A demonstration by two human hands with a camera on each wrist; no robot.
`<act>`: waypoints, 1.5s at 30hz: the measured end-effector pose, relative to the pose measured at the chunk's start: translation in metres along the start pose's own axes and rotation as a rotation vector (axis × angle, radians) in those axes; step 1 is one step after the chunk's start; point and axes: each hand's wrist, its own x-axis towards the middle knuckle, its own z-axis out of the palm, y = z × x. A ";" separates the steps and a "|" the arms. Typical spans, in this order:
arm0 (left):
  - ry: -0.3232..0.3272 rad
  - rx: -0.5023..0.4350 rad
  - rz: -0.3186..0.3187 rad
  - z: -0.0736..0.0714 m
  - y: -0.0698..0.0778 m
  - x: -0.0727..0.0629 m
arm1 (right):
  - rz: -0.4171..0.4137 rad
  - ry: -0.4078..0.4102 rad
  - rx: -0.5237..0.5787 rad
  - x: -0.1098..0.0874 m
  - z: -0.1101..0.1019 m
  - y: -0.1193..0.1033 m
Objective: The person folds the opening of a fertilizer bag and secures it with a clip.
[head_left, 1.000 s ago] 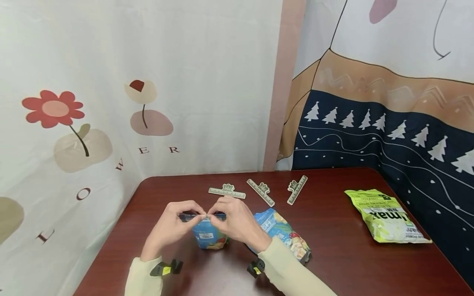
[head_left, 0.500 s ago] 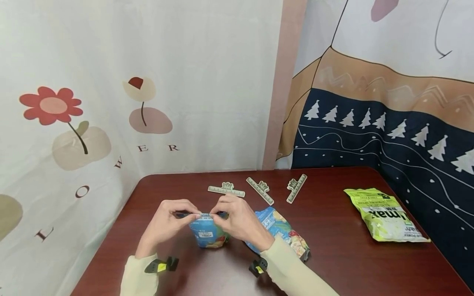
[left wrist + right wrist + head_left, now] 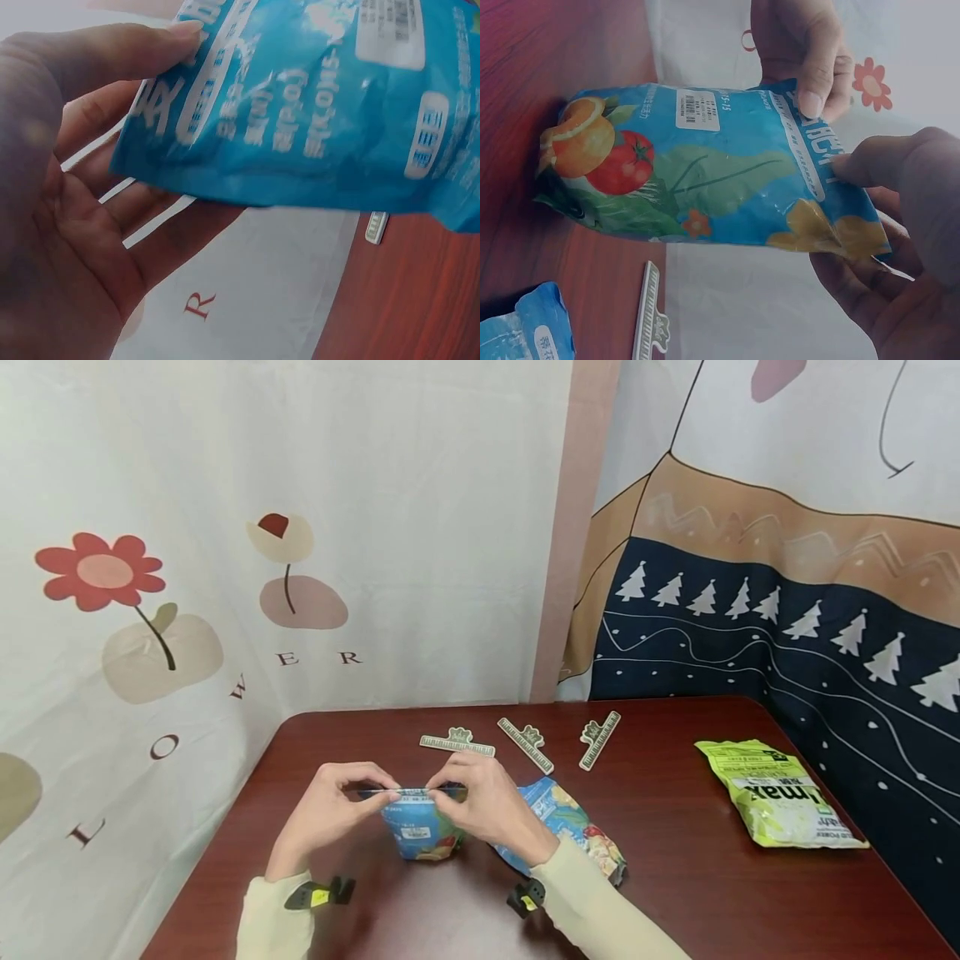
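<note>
A blue bag (image 3: 416, 831) printed with an orange and a tomato stands upright on the table, as the right wrist view shows. At its top edge my left hand (image 3: 333, 810) pinches one side between thumb and fingers. My right hand (image 3: 483, 802) pinches the same edge a short way to the right. In the left wrist view the left thumb lies on the printed face of the blue bag (image 3: 300, 120), with the fingers behind it. The right thumb presses the front of the blue bag (image 3: 705, 165) near its top.
Behind the right forearm lies a second blue bag (image 3: 573, 827), partly hidden. Three ruler-edged clips, a left clip (image 3: 457, 741), a middle clip (image 3: 527, 745) and a right clip (image 3: 600, 741), lie toward the back. A green-yellow bag (image 3: 783, 793) rests at the right on the red-brown table (image 3: 675, 893).
My hands have drawn apart along the bag's top edge, the left one moving left, so more of the edge shows between them. Both keep their pinch.
</note>
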 end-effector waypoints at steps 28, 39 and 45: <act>0.008 -0.039 -0.003 -0.012 -0.007 -0.006 | 0.023 0.013 0.114 -0.004 -0.009 0.013; -0.004 -0.002 -0.049 -0.013 -0.010 -0.006 | -0.002 0.000 0.112 -0.003 -0.012 0.015; -0.001 -0.001 -0.072 -0.019 -0.014 -0.010 | -0.032 0.012 0.104 -0.005 -0.017 0.018</act>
